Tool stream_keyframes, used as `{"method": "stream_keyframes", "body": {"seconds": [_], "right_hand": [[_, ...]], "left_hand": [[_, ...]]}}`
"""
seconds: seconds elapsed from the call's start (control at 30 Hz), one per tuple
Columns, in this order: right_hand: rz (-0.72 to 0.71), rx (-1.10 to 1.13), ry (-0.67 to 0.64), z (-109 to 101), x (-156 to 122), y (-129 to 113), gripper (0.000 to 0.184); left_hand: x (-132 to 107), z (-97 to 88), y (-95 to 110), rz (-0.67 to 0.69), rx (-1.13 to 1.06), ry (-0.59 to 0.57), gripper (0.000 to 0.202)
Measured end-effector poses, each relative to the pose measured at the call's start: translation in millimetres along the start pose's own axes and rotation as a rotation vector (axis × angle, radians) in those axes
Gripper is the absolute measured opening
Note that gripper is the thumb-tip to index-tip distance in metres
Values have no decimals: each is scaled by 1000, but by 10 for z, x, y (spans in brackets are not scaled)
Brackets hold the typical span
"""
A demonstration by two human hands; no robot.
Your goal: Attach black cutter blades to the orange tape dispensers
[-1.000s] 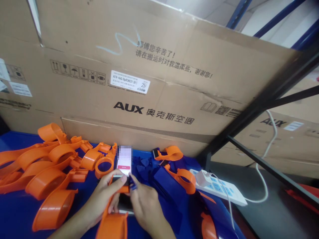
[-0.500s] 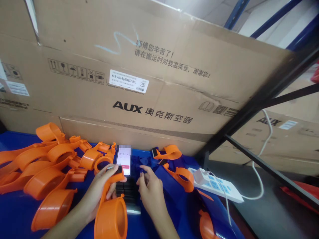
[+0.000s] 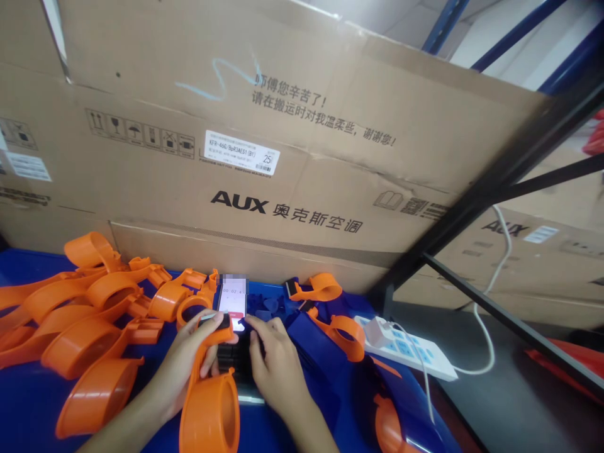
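Note:
My left hand (image 3: 189, 346) is closed around an orange plastic tape dispenser (image 3: 210, 409), its wide ring hanging toward me. A black piece (image 3: 221, 322) sits at the dispenser's upper end, under my thumb. To the right, my right hand (image 3: 276, 362) pinches a small dark blue plastic part (image 3: 242, 321), mostly hidden by the fingertips, close to that upper end. Behind the hands lies a phone (image 3: 233, 296) with a running timer on its screen. A heap of small blue parts (image 3: 271, 305) is just beyond my right hand. Black strips (image 3: 234, 358) lie between my wrists.
Several orange dispensers (image 3: 78, 340) are piled on the left of the blue surface (image 3: 28, 402). More dispensers (image 3: 346, 333) with black ends lie at right, beside a white power strip (image 3: 406, 349) and its cable. A large cardboard box (image 3: 302, 176) stands behind; a black rack post (image 3: 448, 195) slants at right.
My right hand has moved left from the heap of small blue parts toward the dispenser's upper end, carrying a small part. My left hand keeps its hold. The view has shifted slightly.

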State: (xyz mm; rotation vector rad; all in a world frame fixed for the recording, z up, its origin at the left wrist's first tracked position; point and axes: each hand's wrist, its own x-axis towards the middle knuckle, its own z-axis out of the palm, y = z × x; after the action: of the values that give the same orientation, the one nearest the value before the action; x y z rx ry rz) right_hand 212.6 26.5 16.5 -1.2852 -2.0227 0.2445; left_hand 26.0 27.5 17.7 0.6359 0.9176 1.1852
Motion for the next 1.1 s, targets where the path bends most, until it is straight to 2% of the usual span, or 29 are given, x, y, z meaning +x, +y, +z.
{"method": "stream_keyframes", "body": {"seconds": [0.13, 0.2, 0.4, 0.7, 0.8, 0.9, 1.0, 1.1], "right_hand": [[-64, -30, -193, 41, -14, -26, 41], [-59, -49, -212, 60, -21, -14, 45], [-29, -91, -94, 78, -27, 98, 52], [94, -34, -100, 96, -47, 72, 57], [120, 73, -30, 73, -24, 46, 52], [149, 226, 84, 33, -13, 0, 40], [93, 341, 137, -2, -35, -76, 30], [-27, 356, 84, -17, -59, -147, 31]], "left_hand": [[18, -12, -38, 22, -16, -10, 29], [23, -17, -50, 18, -22, -14, 28], [31, -25, -46, 27, 12, -11, 30], [26, -11, -31, 29, 25, -5, 31], [34, -12, -42, 34, 29, -14, 31], [60, -35, -83, 51, 58, -41, 32], [95, -75, -144, 70, 122, -75, 33], [117, -108, -195, 81, 170, -91, 33]]}}
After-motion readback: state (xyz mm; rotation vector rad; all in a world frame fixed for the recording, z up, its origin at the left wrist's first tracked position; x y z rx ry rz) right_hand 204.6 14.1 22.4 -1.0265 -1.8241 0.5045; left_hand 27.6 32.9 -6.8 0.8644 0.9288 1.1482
